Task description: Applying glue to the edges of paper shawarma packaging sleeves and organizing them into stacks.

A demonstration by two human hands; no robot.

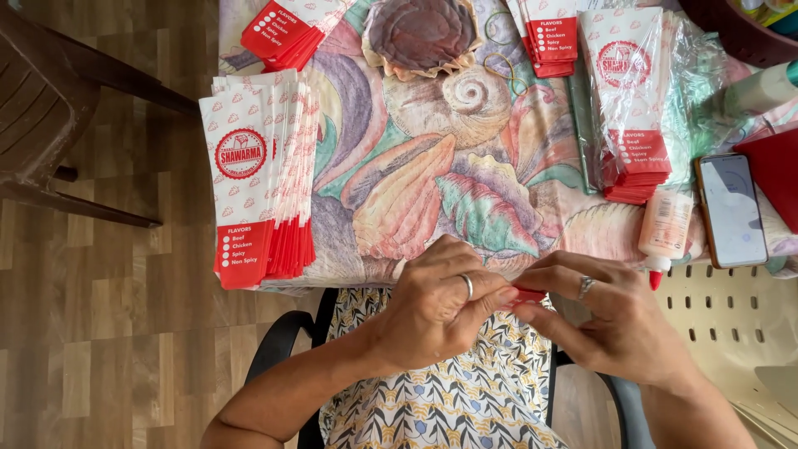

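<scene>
- Head view: I see my left hand (436,303) and right hand (611,320) meeting at the near edge of the tabletop (416,179), over my lap.
- Both hands are pinched shut on a small red piece (525,295); only a sliver of it shows between the fingertips, so I cannot tell what it is.
- My left hand wears 1 ring, its fingers curled over the piece from the left.
- My right hand also wears 1 ring, thumb and forefinger closed on the piece's right end.
- Just beyond my right hand, a small glue bottle (663,229) with a red tip lies at the tabletop edge, tip pointing toward me.
- Right of the bottle, a phone (731,209) lies flat, screen up.
- Further beyond my right hand, a stack of red-and-white paper sleeves (633,108) sits partly in clear plastic wrap.
- Beyond and left of my left hand, a fanned stack of the same sleeves (258,175) hangs slightly over the tabletop edge.
- At the far side, 2 more sleeve bundles (287,29) (549,37) lie apart, with 2 rubber bands (499,50) between them, by a shell printed on the cloth.
- A brown plastic chair (50,108) stands on the wood floor, well left of my left hand.
</scene>
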